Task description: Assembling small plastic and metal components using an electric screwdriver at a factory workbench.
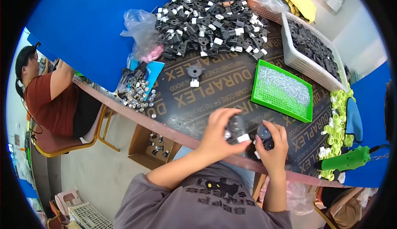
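Above the table's front edge, my left hand (216, 134) is closed on a black plastic part with a white block (236, 129). Close beside it, my right hand (274, 145) grips a black round plastic part (264, 133) between thumb and fingers; its lower side is hidden. The two parts are a small gap apart. Farther up on the dark table lies a single black round part with a white tab (194, 74). Beyond my right hand stands a green tray (281, 108) of small shiny metal pieces.
A large heap of black-and-white parts (206, 22) covers the back. A white basket (308, 61) of black pieces stands far right, yellow-green parts (336, 125) and a green power screwdriver (345, 159) nearer. Metal caps (138, 96) lie left; a person (53, 92) sits beyond.
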{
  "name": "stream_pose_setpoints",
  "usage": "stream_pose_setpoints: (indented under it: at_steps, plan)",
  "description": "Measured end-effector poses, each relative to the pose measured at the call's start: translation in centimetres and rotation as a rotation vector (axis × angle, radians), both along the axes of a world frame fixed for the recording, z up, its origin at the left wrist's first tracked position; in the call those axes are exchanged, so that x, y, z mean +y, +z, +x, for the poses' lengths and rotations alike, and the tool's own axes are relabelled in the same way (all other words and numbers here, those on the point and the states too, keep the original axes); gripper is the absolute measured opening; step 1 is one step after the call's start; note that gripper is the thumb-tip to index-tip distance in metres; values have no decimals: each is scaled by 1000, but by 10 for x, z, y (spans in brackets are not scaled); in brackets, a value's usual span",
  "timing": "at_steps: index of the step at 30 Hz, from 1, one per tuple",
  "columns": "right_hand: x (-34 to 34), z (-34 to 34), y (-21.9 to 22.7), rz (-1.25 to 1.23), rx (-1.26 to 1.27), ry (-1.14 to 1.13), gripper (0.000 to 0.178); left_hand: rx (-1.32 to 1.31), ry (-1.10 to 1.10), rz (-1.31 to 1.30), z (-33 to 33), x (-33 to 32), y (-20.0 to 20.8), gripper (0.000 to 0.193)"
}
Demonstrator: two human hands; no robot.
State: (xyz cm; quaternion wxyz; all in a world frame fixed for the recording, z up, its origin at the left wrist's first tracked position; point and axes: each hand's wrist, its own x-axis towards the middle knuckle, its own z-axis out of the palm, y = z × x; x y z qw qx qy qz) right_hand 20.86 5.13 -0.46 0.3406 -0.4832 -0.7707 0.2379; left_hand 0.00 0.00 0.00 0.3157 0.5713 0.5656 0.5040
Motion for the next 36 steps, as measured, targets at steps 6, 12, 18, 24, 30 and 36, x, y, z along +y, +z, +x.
stream_pose_setpoints:
  at_steps: [6, 12, 18, 24, 30, 36]
  plan:
    - [-47, -128, 16, -564, 466, 660, 45, -876, 155, -130, -98, -93, 2, 79]
    - [-99, -267, -49, -895, 302, 796, 87, -698, 770, -425, -189, -174, -54, 59]
    - [-73, -219, -23, -819, 165, 1265, 60, 193, 960, -250, -205, -158, -93, 55]
    - [-9, -100, 23, -567, -188, 1419, 57, 554, 414, 88, -139, -19, 10, 49]
    - [35, -27, 34, -478, -294, 1185, 52, 884, 192, 170, -113, 104, 13, 73]
    - [67, -24, 32, -603, -324, 948, 43, 1025, 263, -25, -116, 214, -17, 77]
